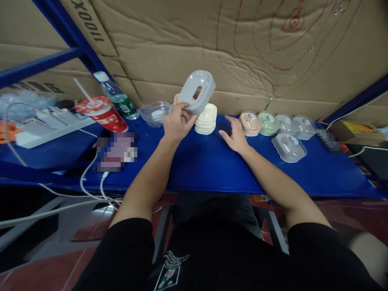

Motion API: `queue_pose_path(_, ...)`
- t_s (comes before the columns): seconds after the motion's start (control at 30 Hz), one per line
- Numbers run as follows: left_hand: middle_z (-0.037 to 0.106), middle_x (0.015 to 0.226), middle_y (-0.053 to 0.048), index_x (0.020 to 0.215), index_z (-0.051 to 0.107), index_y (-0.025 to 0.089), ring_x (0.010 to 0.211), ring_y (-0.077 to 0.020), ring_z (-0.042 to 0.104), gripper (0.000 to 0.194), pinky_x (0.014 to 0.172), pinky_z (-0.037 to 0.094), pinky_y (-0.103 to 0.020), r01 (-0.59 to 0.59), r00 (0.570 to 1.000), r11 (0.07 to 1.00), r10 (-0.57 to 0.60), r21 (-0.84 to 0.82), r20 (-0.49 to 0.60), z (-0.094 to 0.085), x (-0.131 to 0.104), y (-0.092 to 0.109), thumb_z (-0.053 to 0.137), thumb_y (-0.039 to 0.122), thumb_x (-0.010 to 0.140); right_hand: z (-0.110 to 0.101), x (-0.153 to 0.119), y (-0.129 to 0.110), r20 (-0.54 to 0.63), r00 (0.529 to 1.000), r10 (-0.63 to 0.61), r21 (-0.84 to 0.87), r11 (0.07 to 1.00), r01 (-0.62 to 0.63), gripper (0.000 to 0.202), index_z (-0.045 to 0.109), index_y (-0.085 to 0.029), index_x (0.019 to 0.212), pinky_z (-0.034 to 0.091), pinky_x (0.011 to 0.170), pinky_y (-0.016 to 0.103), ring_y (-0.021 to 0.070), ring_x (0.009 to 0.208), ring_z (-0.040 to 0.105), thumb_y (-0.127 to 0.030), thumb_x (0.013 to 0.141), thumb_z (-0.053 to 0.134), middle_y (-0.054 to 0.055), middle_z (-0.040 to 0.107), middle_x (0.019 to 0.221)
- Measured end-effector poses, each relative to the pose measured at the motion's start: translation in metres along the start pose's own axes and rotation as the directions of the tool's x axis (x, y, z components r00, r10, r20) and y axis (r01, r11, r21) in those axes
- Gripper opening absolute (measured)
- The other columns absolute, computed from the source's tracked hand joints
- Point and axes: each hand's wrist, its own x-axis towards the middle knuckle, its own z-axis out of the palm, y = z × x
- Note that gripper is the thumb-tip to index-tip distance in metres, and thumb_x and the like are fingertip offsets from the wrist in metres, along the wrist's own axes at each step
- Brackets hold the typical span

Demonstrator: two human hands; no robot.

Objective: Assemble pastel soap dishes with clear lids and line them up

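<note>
My left hand [178,123] grips a pale grey plastic box part [201,87] by its lower edge, lifted and tilted so that an oval hole in its flat face shows. Just behind it a bit of a peach-coloured piece [176,99] peeks out, mostly hidden. A stack of cream plastic pieces [206,121] stands on the blue table [209,165] between my hands. To the right of that stack, my right hand [236,135] is held with fingers apart and nothing in them. Beside it is a peach soap-box-like case [251,123] with a clear cover.
A green case [268,123] and several grey cases [289,147] sit at the right. Clear covers [155,113] lie left of the stack. Farther left are a water bottle [121,101], a red cup [104,113], a power strip [54,129] and white cables. Cardboard [169,40] walls the back.
</note>
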Motion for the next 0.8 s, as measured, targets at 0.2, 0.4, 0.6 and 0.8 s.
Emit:
queue_pose_path(0.2, 0.077, 0.087, -0.002, 0.137, 0.059, 0.02, 0.077, -0.0195, 0.075, 0.055, 0.074, 0.053, -0.03, -0.054, 0.991, 0.996, 0.062, -0.075, 0.12, 0.005, -0.006, 0.01, 0.068, 0.061, 0.101, 0.003, -0.001, 0.001, -0.045, 0.999, 0.032, 0.098, 0.995, -0.027, 0.082, 0.046, -0.026, 0.163, 0.049, 0.118, 0.074, 0.0427, 0.137, 0.063, -0.079, 0.101, 0.055, 0.02, 0.067, 0.146)
queue_pose_path(0.4, 0.078, 0.096, -0.005, 0.147, 0.054, 0.02, 0.085, -0.0222, 0.076, 0.059, 0.078, 0.056, -0.033, -0.12, 0.973, 0.986, 0.141, -0.119, 0.181, 0.007, -0.012, 0.019, 0.055, 0.064, 0.107, 0.005, 0.001, 0.011, -0.131, 0.978, 0.164, 0.287, 0.95, -0.121, 0.086, 0.034, -0.026, 0.169, 0.059, 0.108, 0.069, 0.0387, 0.129, 0.068, -0.081, 0.104, 0.045, 0.02, 0.067, 0.143)
queue_pose_path(0.6, 0.077, 0.095, -0.004, 0.148, 0.057, 0.017, 0.088, -0.0207, 0.073, 0.054, 0.08, 0.055, -0.033, -0.154, 0.947, 0.981, 0.18, -0.116, 0.264, 0.006, -0.013, 0.026, 0.051, 0.054, 0.11, 0.005, 0.001, 0.022, -0.182, 0.962, 0.202, 0.343, 0.93, -0.13, 0.082, 0.03, -0.032, 0.171, 0.065, 0.099, 0.062, 0.0343, 0.118, 0.071, -0.079, 0.105, 0.043, 0.016, 0.065, 0.142)
queue_pose_path(0.8, 0.077, 0.088, -0.005, 0.142, 0.063, 0.016, 0.081, -0.0211, 0.073, 0.049, 0.073, 0.053, -0.033, -0.135, 0.937, 0.977, 0.18, -0.163, 0.3, 0.01, -0.016, 0.029, 0.056, 0.049, 0.107, 0.003, 0.0, 0.021, -0.227, 0.942, 0.246, 0.361, 0.92, -0.154, 0.069, 0.056, -0.032, 0.155, 0.068, 0.091, 0.052, 0.0289, 0.105, 0.073, -0.078, 0.104, 0.051, 0.01, 0.073, 0.124)
